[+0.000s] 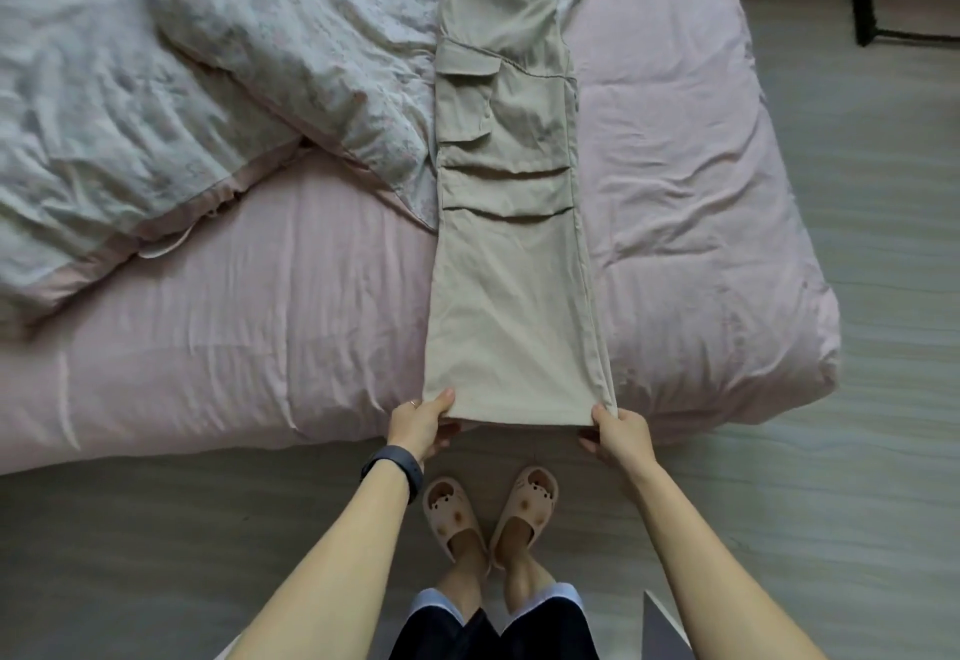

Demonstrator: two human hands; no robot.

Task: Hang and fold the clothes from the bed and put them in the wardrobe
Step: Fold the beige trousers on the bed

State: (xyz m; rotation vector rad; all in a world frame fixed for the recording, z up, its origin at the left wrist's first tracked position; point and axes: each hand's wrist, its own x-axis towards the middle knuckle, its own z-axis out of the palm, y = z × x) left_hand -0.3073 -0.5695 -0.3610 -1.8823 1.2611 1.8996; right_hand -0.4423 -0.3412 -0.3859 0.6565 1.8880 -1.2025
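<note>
At the bottom edge, the person's dark shorts (498, 628) are showing only in part, and a grey pointed corner (661, 631) is sticking up beside the right forearm (what it belongs to, I cannot tell). The feet are wearing beige, rubbery slippers (488, 514) with a small animal face on the toes, and they are standing on a grey floor (883, 399) with a wood grain. A smooth dark wristband (392, 470) is sitting on the left wrist.

The left hand (421, 425) is pinching the left corner of the hem of the beige cargo trousers (509, 270). Its thumb is lying on top of the cloth and its fingers are going underneath, mostly hidden. The right hand (618, 433) is gripping the right corner in the same way.

The trousers are lying lengthwise on the bed, one leg folded on the other, and are running away from the person. The hem is hanging at the near edge of the mattress, between the two hands. The cloth is looking matte, woven and lightly creased, with a flap pocket and pleated folds halfway up. The waist part is being cut off by the top of the frame.

The wrinkled pink sheet (234, 321) is covering the mattress. A crumpled pale duvet (182, 88) with a faint floral print is lying on the left, touching the trousers' far left side. At the far right, dark furniture legs (865, 10) are showing only partly
</note>
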